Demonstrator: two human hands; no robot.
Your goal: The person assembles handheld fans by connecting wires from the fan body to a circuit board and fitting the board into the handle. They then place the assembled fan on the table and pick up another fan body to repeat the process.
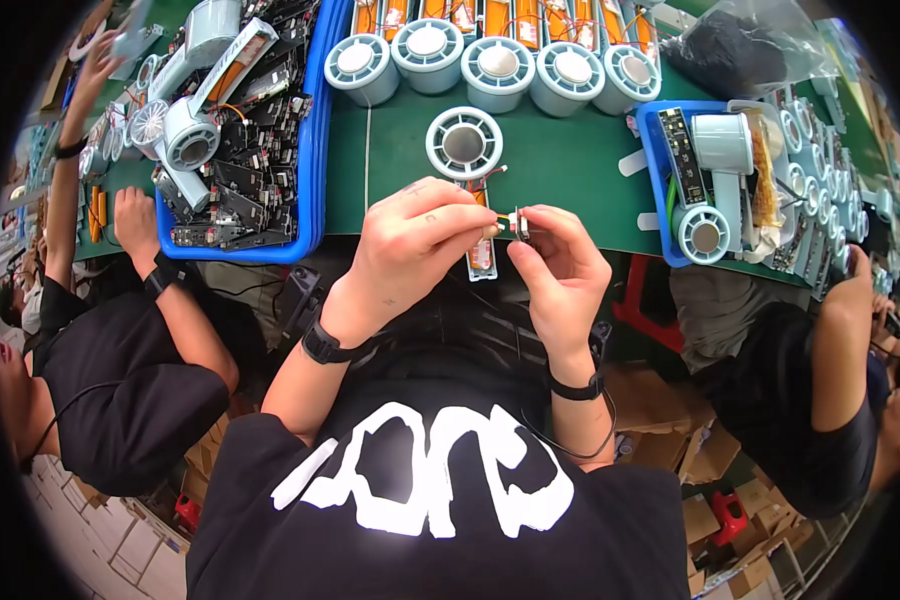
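Observation:
A light blue handheld fan point(464, 144) lies on the green table in front of me, its round head away from me. Its open handle point(482, 262) points toward me and shows an orange battery inside. My left hand point(410, 245) is closed above the handle, thumb and forefinger pinching the end of a thin wire. Close by, my right hand point(562, 268) holds a small circuit board point(520, 224) edge-on between thumb and fingers. The wire's end meets or nearly meets the board; whether it is plugged in I cannot tell.
A blue bin point(315, 170) at left holds many black circuit boards and fan parts. Several fans point(497, 72) with orange batteries stand in a row at the back. A smaller blue bin point(660, 185) and a plastic bag point(750, 45) are at right. People sit on both sides.

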